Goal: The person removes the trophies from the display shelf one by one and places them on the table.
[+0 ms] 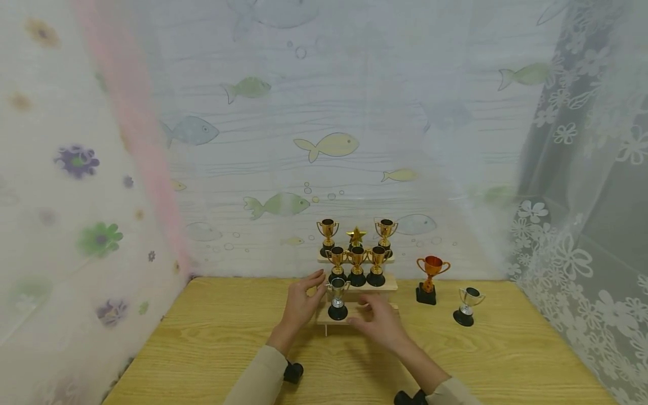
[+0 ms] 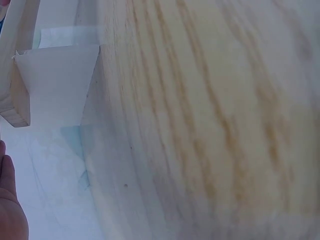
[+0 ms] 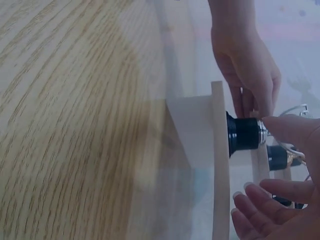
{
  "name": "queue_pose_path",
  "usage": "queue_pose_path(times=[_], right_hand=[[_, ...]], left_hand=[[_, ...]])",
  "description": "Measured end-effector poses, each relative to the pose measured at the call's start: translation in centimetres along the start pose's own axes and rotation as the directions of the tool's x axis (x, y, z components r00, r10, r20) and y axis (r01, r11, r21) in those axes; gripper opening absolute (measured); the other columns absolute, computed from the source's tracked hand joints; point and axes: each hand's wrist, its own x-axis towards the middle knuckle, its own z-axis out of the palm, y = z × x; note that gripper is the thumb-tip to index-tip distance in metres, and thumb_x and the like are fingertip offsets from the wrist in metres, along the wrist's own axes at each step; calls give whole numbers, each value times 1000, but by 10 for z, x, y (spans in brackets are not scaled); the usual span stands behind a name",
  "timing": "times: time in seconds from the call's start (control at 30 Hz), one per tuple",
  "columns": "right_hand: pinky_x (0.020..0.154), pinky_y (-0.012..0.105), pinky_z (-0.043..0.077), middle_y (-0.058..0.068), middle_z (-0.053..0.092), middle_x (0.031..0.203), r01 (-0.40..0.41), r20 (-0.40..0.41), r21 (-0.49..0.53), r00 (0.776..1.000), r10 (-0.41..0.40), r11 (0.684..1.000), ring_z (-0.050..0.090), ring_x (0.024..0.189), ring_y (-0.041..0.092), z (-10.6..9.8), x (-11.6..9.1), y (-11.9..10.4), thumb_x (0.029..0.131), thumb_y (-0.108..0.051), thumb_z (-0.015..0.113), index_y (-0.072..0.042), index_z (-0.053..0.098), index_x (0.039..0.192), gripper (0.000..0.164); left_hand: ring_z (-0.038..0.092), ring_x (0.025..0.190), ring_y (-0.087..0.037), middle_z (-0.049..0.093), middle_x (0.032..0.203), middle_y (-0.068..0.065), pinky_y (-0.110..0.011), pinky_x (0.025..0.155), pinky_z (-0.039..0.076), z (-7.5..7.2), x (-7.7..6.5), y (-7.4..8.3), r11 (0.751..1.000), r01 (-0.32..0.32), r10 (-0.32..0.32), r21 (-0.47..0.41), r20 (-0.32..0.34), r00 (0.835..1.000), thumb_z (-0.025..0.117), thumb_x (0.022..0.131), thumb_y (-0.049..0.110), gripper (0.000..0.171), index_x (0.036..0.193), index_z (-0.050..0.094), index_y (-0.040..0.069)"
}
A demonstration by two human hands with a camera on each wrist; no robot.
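Because its base [image 1: 337, 313] sits on the near step [image 1: 323, 318], I judge the silver trophy [image 1: 337, 300] stands unaided; left hand [image 1: 302, 301] and right hand [image 1: 379, 322] flank it, each grip spread.

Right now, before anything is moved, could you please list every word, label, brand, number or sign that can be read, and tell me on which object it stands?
None: no text can be read in any view.
Silver trophy on the wooden stand: no legible mark; anything tiny would be too small to read.
Gold cups: the same.
Wall covering: drawn fish, no lettering visible.
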Motion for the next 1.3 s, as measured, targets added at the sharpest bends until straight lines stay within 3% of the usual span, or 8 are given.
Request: queue_pose_path(times=[0.2,0.5,0.8,1.07,1.3], right_hand=[[85,46,55,16,67,113,14,-13,3,1000,-14,1000,64,100,30,8,4,-2,83,-20,86,3,68,120,47],[87,50,56,17,65,119,16,8,68,1000,-16,998,65,106,37,22,14,0,87,-24,83,2,65,128,52],[87,53,56,13,67,115,19,-49,73,999,-16,997,65,104,34,35,20,4,84,-24,85,-2,70,118,43],[73,30,49,5,66,103,23,-106,25,994,-20,999,60,88,19,45,23,6,83,-22,86,-8,75,106,30],[72,30,49,6,66,103,25,-125,0,992,-25,1000,59,87,16,47,23,4,82,-21,87,-6,75,104,30]], left_hand=[[61,127,-34,65,137,-12,-54,107,47,0,0,0,1000,15,-15,0,4,1000,68,100,18,32,124,72,-3],[62,126,-35,66,135,-13,-54,104,49,0,1,-2,1000,-11,11,0,-4,1000,68,100,18,31,122,72,-4],[61,127,-34,66,136,-12,-54,105,49,0,1,-3,1000,-6,6,-3,2,1000,68,100,18,31,123,72,-3],[62,126,-32,67,135,-12,-52,106,48,1,0,-3,1000,9,-9,-14,-3,1000,69,99,17,30,122,73,-2],[62,126,-30,67,135,-10,-51,107,48,2,0,-4,999,29,-29,-23,-9,1000,71,98,15,29,123,73,-1]])
